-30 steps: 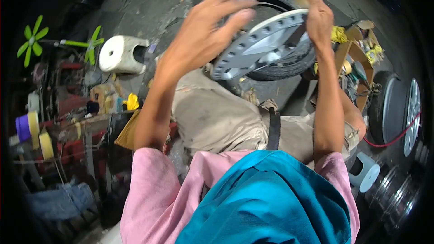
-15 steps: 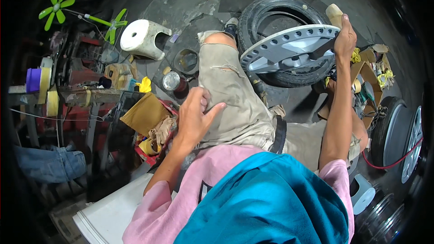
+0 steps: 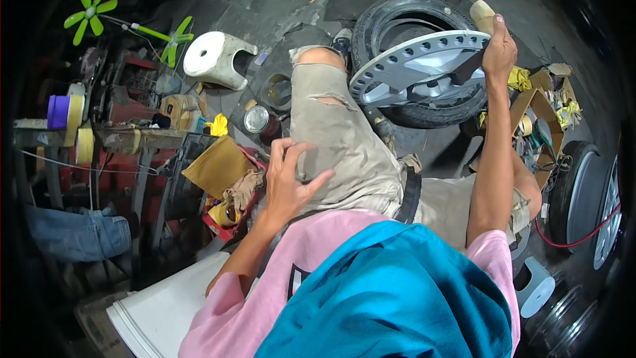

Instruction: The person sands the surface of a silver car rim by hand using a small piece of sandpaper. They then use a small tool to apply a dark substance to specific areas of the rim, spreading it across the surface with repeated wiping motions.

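Observation:
My right hand [image 3: 500, 53] grips the right edge of a silver wheel rim [image 3: 424, 79] with holes along its border. The rim is tilted over a black tyre [image 3: 371, 26] that lies flat on the floor. A tan, rounded piece [image 3: 483, 13] sticks up beside my right fingers; I cannot tell whether they hold it. My left hand [image 3: 286, 182] is open over my left thigh, fingers bent and apart, thumb stretched out, with nothing in it. Nearest to it are a metal can [image 3: 257, 120] and a red box [image 3: 225, 231] with sandpaper [image 3: 215, 167] and a glove.
A white stool [image 3: 207, 54] stands ahead on the left, beyond a cluttered bench [image 3: 156, 139] and green fan blades [image 3: 91, 13]. On the right are a cardboard box [image 3: 527, 109] of supplies, another tyre [image 3: 573, 185], a red hose [image 3: 563, 245] and stacked rims [image 3: 563, 318].
My left fingers have spread and straightened. My right hand and the rim have shifted slightly left and upward, together with the tan piece.

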`<state>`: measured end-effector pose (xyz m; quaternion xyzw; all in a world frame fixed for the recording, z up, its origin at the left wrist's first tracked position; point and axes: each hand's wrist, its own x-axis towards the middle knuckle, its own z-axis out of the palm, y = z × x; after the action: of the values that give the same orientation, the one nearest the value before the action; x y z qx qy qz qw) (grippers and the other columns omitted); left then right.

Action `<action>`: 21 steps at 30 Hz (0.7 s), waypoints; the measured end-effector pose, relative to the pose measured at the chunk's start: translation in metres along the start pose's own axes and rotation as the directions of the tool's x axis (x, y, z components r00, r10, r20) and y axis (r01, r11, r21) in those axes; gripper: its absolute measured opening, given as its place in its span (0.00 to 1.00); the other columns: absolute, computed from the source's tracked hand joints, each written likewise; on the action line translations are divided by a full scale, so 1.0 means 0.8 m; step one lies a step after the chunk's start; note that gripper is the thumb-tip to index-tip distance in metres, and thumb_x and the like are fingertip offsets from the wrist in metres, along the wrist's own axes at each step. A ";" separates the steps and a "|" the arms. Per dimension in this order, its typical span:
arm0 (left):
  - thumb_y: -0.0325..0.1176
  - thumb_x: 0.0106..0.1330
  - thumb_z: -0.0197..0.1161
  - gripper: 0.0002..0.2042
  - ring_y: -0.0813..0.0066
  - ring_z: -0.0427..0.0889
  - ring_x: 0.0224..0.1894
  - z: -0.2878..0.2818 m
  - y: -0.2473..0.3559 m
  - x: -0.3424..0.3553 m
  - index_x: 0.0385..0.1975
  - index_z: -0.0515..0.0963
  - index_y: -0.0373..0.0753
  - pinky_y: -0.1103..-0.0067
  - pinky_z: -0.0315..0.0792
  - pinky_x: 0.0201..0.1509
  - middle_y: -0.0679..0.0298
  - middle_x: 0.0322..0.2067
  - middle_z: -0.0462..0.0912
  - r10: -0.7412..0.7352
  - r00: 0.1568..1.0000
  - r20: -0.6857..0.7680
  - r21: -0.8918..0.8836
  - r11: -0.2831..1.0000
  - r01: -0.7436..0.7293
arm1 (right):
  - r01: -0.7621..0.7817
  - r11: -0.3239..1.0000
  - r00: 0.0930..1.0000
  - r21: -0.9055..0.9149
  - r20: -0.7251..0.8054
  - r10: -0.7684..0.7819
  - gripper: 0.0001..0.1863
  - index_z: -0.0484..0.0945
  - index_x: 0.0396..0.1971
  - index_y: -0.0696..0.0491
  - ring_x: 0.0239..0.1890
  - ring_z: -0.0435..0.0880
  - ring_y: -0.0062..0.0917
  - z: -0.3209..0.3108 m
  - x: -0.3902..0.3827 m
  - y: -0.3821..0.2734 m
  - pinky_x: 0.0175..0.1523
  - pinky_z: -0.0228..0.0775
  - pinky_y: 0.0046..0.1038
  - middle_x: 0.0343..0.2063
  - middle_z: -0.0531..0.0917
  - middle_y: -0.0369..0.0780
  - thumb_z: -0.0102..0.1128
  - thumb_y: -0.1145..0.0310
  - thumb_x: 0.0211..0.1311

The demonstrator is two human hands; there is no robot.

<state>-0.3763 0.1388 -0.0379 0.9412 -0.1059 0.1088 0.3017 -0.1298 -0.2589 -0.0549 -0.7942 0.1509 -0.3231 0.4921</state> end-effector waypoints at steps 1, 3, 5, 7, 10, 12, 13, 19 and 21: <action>0.34 0.53 0.83 0.21 0.57 0.76 0.48 -0.003 0.002 -0.011 0.46 0.85 0.41 0.67 0.74 0.47 0.56 0.43 0.73 -0.128 0.992 0.004 -0.063 0.990 0.128 | -0.001 1.000 1.000 0.003 0.008 0.001 0.34 0.87 0.55 0.59 0.55 0.87 0.39 -0.001 0.002 0.002 0.63 0.71 0.34 0.49 0.90 0.51 0.45 0.42 0.79; 0.37 0.51 0.84 0.25 0.56 0.74 0.49 0.000 0.005 -0.021 0.50 0.84 0.42 0.65 0.73 0.49 0.57 0.45 0.72 -0.073 0.997 0.022 -0.005 0.997 0.073 | 0.048 0.999 0.999 -0.018 0.005 -0.048 0.32 0.88 0.52 0.58 0.50 0.88 0.39 -0.006 0.006 0.006 0.59 0.73 0.34 0.44 0.91 0.50 0.45 0.45 0.80; 0.36 0.50 0.84 0.29 0.56 0.74 0.48 0.010 0.010 -0.011 0.54 0.83 0.45 0.64 0.72 0.50 0.58 0.45 0.72 0.155 0.978 0.138 0.150 0.973 -0.176 | 0.063 0.998 0.998 -0.031 -0.006 -0.063 0.32 0.88 0.51 0.58 0.49 0.89 0.40 -0.006 0.006 0.007 0.58 0.74 0.35 0.43 0.91 0.50 0.45 0.45 0.81; 0.38 0.50 0.82 0.28 0.58 0.73 0.49 0.022 0.015 0.014 0.54 0.83 0.46 0.64 0.70 0.51 0.60 0.45 0.73 0.243 0.956 0.164 0.160 0.950 -0.269 | 0.053 0.999 0.999 -0.005 -0.004 -0.053 0.32 0.89 0.51 0.58 0.47 0.89 0.41 0.000 0.002 0.007 0.57 0.75 0.36 0.41 0.92 0.50 0.45 0.45 0.81; 0.41 0.54 0.77 0.20 0.62 0.72 0.51 0.028 0.012 0.046 0.47 0.86 0.46 0.65 0.64 0.52 0.62 0.45 0.74 0.395 0.821 0.413 0.261 0.812 -0.522 | 0.082 0.996 0.996 -0.040 -0.020 -0.083 0.32 0.88 0.51 0.58 0.47 0.89 0.42 -0.001 -0.007 -0.001 0.56 0.75 0.37 0.41 0.91 0.51 0.45 0.45 0.81; 0.40 0.55 0.76 0.17 0.62 0.73 0.51 0.025 0.003 0.060 0.44 0.86 0.45 0.65 0.64 0.52 0.62 0.45 0.74 0.441 0.746 0.498 0.259 0.746 -0.614 | 0.051 0.998 0.999 -0.031 -0.015 -0.051 0.32 0.88 0.51 0.58 0.47 0.89 0.43 -0.005 -0.007 -0.002 0.57 0.74 0.37 0.41 0.91 0.52 0.44 0.45 0.81; 0.39 0.56 0.74 0.14 0.62 0.73 0.51 0.025 0.001 0.065 0.42 0.86 0.44 0.66 0.64 0.52 0.62 0.45 0.75 0.468 0.668 0.578 0.252 0.677 -0.692 | 0.021 1.000 1.000 -0.019 0.000 -0.021 0.32 0.88 0.51 0.58 0.48 0.88 0.43 -0.005 -0.006 -0.001 0.57 0.74 0.37 0.41 0.91 0.53 0.44 0.45 0.81; 0.39 0.58 0.70 0.09 0.63 0.73 0.52 0.053 0.006 0.067 0.33 0.86 0.43 0.67 0.65 0.54 0.63 0.43 0.76 0.535 0.583 0.611 0.212 0.600 -0.772 | 0.047 0.995 0.999 -0.092 0.001 -0.047 0.34 0.89 0.50 0.54 0.47 0.88 0.49 -0.004 -0.009 -0.007 0.56 0.74 0.42 0.40 0.90 0.53 0.41 0.42 0.80; 0.38 0.59 0.70 0.10 0.63 0.73 0.52 0.055 0.009 0.062 0.37 0.86 0.43 0.67 0.65 0.54 0.62 0.43 0.76 0.505 0.555 0.661 0.193 0.601 -0.776 | 0.063 0.995 0.998 -0.082 0.025 -0.061 0.33 0.89 0.50 0.53 0.47 0.87 0.51 -0.004 -0.007 -0.006 0.56 0.74 0.42 0.41 0.90 0.53 0.41 0.41 0.80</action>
<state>-0.3245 0.1005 -0.0553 0.8619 -0.5042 -0.0349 -0.0403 -0.1363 -0.2554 -0.0515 -0.8219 0.1338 -0.3226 0.4500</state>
